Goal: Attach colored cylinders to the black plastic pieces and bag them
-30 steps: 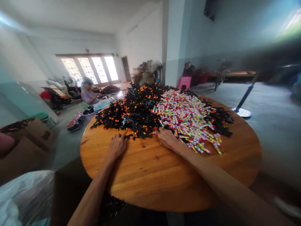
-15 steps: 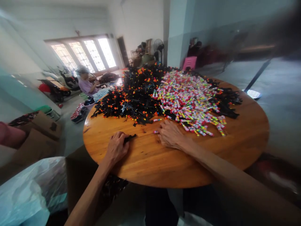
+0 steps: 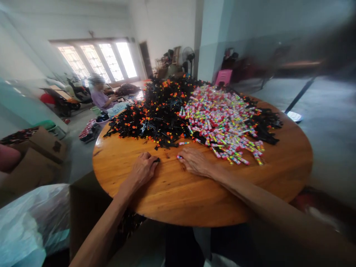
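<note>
A round wooden table [image 3: 194, 196] carries a big heap of black plastic pieces with orange tips [image 3: 155, 115] and, to its right, a heap of small bright multicoloured tubes [image 3: 222, 118]. My left hand [image 3: 143, 170] rests on the wood just in front of the black heap, fingers curled over a small black piece [image 3: 157, 160]. My right hand [image 3: 194, 161] lies beside it, fingers bent down on a small coloured tube [image 3: 179, 157] at its fingertips.
Another person [image 3: 101, 98] sits at the far left behind the table, near parked scooters [image 3: 66, 98]. Cardboard boxes [image 3: 36, 148] and a clear plastic bag [image 3: 27, 226] stand at my left. A pink stool [image 3: 224, 77] and a fan [image 3: 188, 55] are behind the table.
Both hands have drawn back from the heaps' edge toward me and closer together, the left with a black piece, the right with a coloured tube.
</note>
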The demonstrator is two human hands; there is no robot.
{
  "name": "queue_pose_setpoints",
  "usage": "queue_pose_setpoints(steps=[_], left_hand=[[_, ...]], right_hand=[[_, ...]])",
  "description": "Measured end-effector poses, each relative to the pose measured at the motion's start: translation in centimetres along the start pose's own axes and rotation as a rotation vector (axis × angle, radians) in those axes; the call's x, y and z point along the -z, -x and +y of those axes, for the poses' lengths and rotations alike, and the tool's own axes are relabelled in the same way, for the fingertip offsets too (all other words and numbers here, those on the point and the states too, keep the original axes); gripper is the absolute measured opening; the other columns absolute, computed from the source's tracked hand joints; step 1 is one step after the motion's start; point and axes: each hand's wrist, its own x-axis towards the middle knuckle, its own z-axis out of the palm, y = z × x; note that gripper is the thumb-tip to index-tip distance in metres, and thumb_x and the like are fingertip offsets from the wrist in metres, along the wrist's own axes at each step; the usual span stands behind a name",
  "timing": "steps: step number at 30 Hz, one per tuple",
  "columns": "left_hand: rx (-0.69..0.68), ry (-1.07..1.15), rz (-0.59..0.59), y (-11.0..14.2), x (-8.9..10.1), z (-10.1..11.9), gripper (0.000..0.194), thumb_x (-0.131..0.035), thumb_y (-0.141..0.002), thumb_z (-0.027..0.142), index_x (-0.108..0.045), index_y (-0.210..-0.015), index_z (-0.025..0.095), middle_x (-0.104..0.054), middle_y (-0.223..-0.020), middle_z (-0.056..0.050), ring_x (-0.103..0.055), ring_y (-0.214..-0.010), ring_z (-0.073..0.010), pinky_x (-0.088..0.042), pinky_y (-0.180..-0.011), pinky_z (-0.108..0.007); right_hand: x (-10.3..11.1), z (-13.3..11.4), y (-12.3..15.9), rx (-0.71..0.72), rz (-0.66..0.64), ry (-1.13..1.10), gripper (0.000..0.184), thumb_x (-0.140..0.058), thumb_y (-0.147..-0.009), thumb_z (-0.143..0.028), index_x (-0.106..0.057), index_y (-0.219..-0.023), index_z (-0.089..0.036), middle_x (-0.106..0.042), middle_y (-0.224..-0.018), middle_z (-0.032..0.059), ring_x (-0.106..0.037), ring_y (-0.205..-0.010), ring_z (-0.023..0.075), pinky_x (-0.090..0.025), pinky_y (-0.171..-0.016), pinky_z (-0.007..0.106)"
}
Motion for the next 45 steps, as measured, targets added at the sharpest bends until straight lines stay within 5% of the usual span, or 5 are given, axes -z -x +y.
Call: queue_pose_setpoints(steps=[5,10,22,33,45], left_hand=[[-0.12,0.191,0.088,-0.7,-1.3,2.4,0.02,-0.042,-0.102,0.022,-0.061,-0.105,0.016,-0.058,-0.11,-0.012,-0.059,-0.096,-0.0225,-0.054,-0.085,-0.04],[-0.22,0.367,0.137,-1.6,-2.6,4.1,0.011,-0.041,-0.102,0.017,-0.052,-0.104,0.019,-0.057,-0.099,-0.008,-0.058,-0.09,-0.019,-0.054,-0.08,-0.035],[-0.337,0.074,0.174,-1.7,-2.0,5.0,0.012,-0.051,-0.101,0.019,-0.063,-0.103,0.016,-0.07,-0.103,-0.011,-0.062,-0.095,-0.0238,-0.052,-0.084,-0.042],[-0.357,0.099,0.191,-1.5,-2.1,5.3,0.015,-0.051,-0.103,0.021,-0.065,-0.105,0.016,-0.071,-0.108,-0.011,-0.064,-0.099,-0.0237,-0.053,-0.087,-0.043],[-0.398,0.079,0.192,-1.5,-1.7,5.6,0.016,-0.049,-0.101,0.016,-0.064,-0.102,0.016,-0.069,-0.102,-0.011,-0.061,-0.095,-0.0235,-0.053,-0.085,-0.042]], right_hand=[[0.2,-0.9,0.2,-0.067,0.079,-0.358,0.022,-0.047,-0.102,-0.024,-0.067,-0.108,-0.016,-0.072,-0.1,0.0088,-0.063,-0.089,0.0205,-0.045,-0.081,0.032],[0.6,-0.5,0.1,-0.156,0.059,-0.635,0.022,-0.05,-0.1,-0.028,-0.07,-0.104,-0.018,-0.072,-0.09,0.0042,-0.062,-0.079,0.0175,-0.044,-0.069,0.028],[1.0,0.7,-0.2,-0.184,-0.053,-0.919,0.023,-0.056,-0.095,-0.035,-0.071,-0.095,-0.018,-0.067,-0.082,0.0029,-0.057,-0.075,0.016,-0.042,-0.067,0.028],[1.8,0.5,-0.2,-0.184,-0.11,-0.908,0.027,-0.053,-0.097,-0.035,-0.072,-0.092,-0.017,-0.063,-0.074,0.001,-0.053,-0.068,0.0143,-0.038,-0.065,0.028],[1.4,0.0,-0.3,-0.168,-0.037,-0.772,0.03,-0.05,-0.095,-0.03,-0.06,-0.069,-0.018,-0.058,-0.067,-0.0007,-0.049,-0.063,0.0128,-0.034,-0.062,0.028]])
